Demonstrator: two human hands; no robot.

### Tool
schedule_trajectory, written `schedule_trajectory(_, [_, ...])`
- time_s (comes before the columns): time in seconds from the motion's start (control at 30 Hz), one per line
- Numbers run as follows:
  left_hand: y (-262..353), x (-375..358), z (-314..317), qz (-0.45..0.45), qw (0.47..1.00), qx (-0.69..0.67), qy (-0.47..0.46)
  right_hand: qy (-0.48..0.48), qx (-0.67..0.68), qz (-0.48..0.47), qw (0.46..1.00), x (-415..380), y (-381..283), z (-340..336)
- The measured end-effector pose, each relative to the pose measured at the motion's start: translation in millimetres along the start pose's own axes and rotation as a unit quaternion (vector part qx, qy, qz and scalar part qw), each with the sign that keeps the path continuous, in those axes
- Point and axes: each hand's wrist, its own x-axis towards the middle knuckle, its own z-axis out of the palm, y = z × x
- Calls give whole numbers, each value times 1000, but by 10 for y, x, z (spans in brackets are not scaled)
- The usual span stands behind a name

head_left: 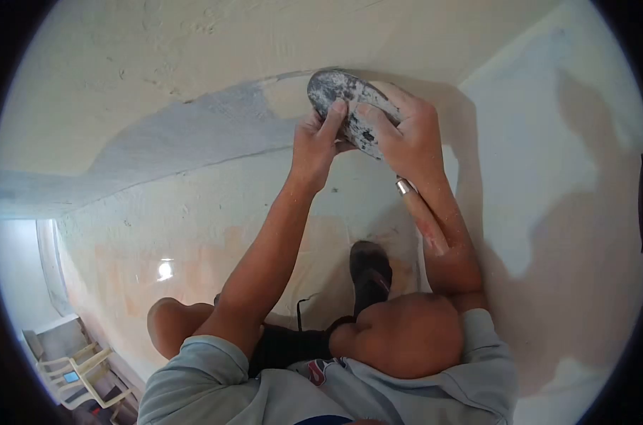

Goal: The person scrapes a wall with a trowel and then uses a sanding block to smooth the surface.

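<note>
Both my hands hold a dark, sole-shaped piece smeared with white dust, raised in front of the wall. My left hand grips its near left side, thumb on top and fingers underneath. At the right side, my right hand is closed round it, thumb across the face. A wooden-handled tool with a metal ferrule slants below my right wrist, along the forearm. Its working end is hidden behind the hand, and I cannot tell whether those fingers also hold it.
A pale wall with a grey patched band rises ahead, and another wall stands at the right. Below me is a smudged, light floor, where my dark-shod foot rests. A plastic chair stands far left.
</note>
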Motion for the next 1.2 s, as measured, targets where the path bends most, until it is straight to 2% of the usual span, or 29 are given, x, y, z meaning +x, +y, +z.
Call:
schedule_trajectory(0.1, [-64, -35, 261, -31, 998, 40, -29, 4, -17, 14, 1000, -42, 116, -353])
schedule_trajectory(0.13, [-84, -33, 354, -36, 997, 50, -49, -10, -5, 44, 999, -50, 43, -507])
schedule_trajectory(0.17, [-92, -38, 418, -42, 995, 61, -67, -10, 40, 68, 997, -60, -3, -584])
schedule_trajectory(0.2, [17, -98, 525, -44, 996, 68, -48, -10, 87, 92, 992, -63, -15, -604])
schedule_trajectory(0.23, [15, -50, 449, -44, 995, 73, -48, -3, 15, 34, 999, 11, 24, -546])
schedule_trajectory(0.3, [4, 64, 181, -23, 999, 33, 10, -71, -32, -16, 997, 230, 46, -331])
schedule_trajectory(0.33, [64, 70, 89, -17, 998, 51, -10, -73, -55, -62, 994, 287, 97, -258])
schedule_trajectory(0.43, [17, 24, 127, -31, 999, 28, -18, -66, -54, -25, 996, 153, 8, -319])
schedule_trajectory(0.5, [-75, 26, 212, -54, 995, 76, -41, -33, -32, 15, 999, 15, 70, -491])
schedule_trajectory(0.53, [-37, -13, 346, -71, 991, 100, -47, -9, -21, -9, 1000, -6, 119, -530])
schedule_trajectory(0.6, [11, -16, 363, -64, 993, 92, -41, -14, 35, 59, 998, -5, 90, -565])
schedule_trajectory(0.63, [9, 32, 263, -56, 994, 89, -33, -20, -16, -2, 1000, 115, 152, -439])
schedule_trajectory(0.7, [42, 68, 99, -36, 996, 79, -24, -62, -5, 2, 998, 182, 85, -305])
schedule_trajectory(0.8, [-43, 32, 182, -28, 997, 76, -10, -51, 4, 12, 999, 86, 119, -413])
schedule_trajectory(0.83, [-19, 34, 227, -41, 991, 116, -52, -44, -3, 20, 999, 47, 121, -489])
schedule_trajectory(0.87, [-21, 22, 310, -39, 992, 108, -49, -20, 69, 64, 995, 2, 171, -522])
schedule_trajectory(0.9, [9, -13, 389, -38, 993, 100, -43, -19, 72, 65, 995, 40, 153, -467])
schedule_trajectory(0.93, [-19, 31, 323, -48, 996, 77, -4, -32, 13, 27, 999, 118, 115, -389])
schedule_trajectory(1.0, [39, 93, 32, -29, 994, 101, -22, -41, -59, -35, 997, 190, 130, -228])
schedule_trajectory(1.03, [43, 114, 11, -37, 991, 123, -25, -40, -61, -36, 997, 194, 136, -265])
schedule_trajectory(1.1, [-48, 57, 85, -55, 990, 129, -22, -51, -21, 48, 997, 93, 89, -349])
schedule_trajectory(1.13, [-31, 82, 183, -58, 988, 138, -26, -46, 25, 41, 998, 78, 115, -440])
schedule_trajectory(1.2, [-28, 69, 218, -44, 990, 127, -33, -22, -4, 7, 1000, 107, 144, -349])
